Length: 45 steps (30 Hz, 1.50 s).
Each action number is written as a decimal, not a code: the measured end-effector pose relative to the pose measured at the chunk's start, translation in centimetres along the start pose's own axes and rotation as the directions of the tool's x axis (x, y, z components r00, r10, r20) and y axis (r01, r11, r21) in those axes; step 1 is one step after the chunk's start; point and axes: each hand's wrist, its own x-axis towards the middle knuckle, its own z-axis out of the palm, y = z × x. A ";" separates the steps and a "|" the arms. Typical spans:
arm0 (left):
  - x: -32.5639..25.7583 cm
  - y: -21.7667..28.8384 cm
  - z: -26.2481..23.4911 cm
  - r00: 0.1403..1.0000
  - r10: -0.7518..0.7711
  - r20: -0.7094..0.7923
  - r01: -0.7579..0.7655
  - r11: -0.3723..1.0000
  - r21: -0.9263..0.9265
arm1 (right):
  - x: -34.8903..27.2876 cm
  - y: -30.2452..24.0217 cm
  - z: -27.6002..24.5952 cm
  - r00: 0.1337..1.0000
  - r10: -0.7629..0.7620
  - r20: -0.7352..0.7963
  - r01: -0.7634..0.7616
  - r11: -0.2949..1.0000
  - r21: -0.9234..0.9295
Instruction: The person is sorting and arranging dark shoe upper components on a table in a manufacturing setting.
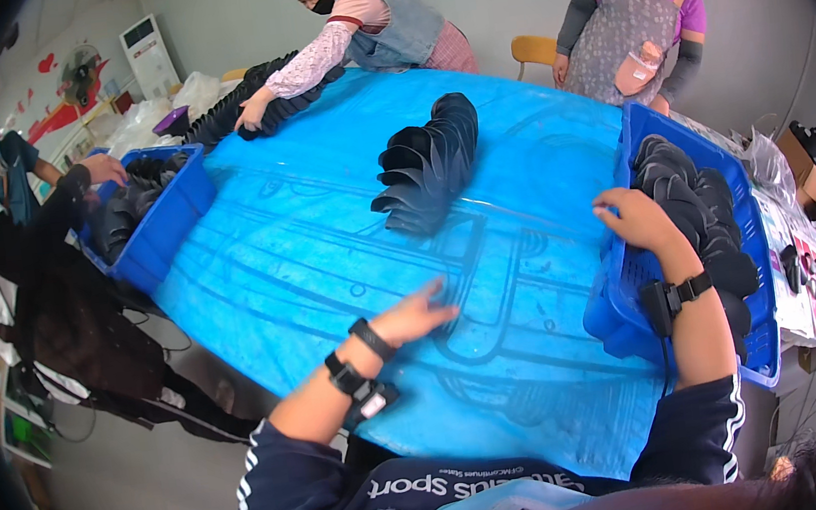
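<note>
My left hand (418, 313) lies flat and empty on the blue plastic sheet covering the table (325, 234), fingers spread. My right hand (637, 217) reaches into a blue crate (623, 291) at the table's right edge, fingers on the black moulded pieces (699, 207) stacked inside; whether it grips one is unclear. A row of the same black pieces (428, 164) stands on the sheet, in the middle, beyond my left hand. Both wrists carry black bands.
Another blue crate (163, 222) of black pieces sits at the table's left edge, with a person's hand (103, 168) over it. Across the table a person's hand (254, 109) rests on a long black stack (240, 108). Another person stands at the far right beside a chair (532, 47).
</note>
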 end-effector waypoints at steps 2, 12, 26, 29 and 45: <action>2.1 3.4 -1.0 0.979 -0.182 -0.093 0.154 0.955 -0.254 | -0.5 0.8 0.9 0.992 -0.016 0.128 0.022 0.999 -0.049; 16.5 0.9 0.0 0.483 -0.326 -0.813 -0.205 0.860 -0.467 | -0.1 1.1 1.4 0.912 0.017 0.411 0.018 0.997 -0.081; 18.2 -4.3 -9.9 0.122 -0.132 -0.984 -0.325 0.931 -0.165 | 0.5 0.2 1.6 0.910 -0.010 0.415 0.035 0.998 -0.051; 15.8 -3.2 -12.3 0.446 -0.020 -0.895 -0.270 0.950 -0.156 | 0.1 1.1 1.6 0.920 -0.001 0.391 0.017 0.999 -0.039; -6.5 -3.8 -25.0 -0.521 -0.054 -0.852 -0.294 0.948 0.120 | -0.3 0.4 1.0 0.930 -0.021 0.366 0.015 1.000 0.019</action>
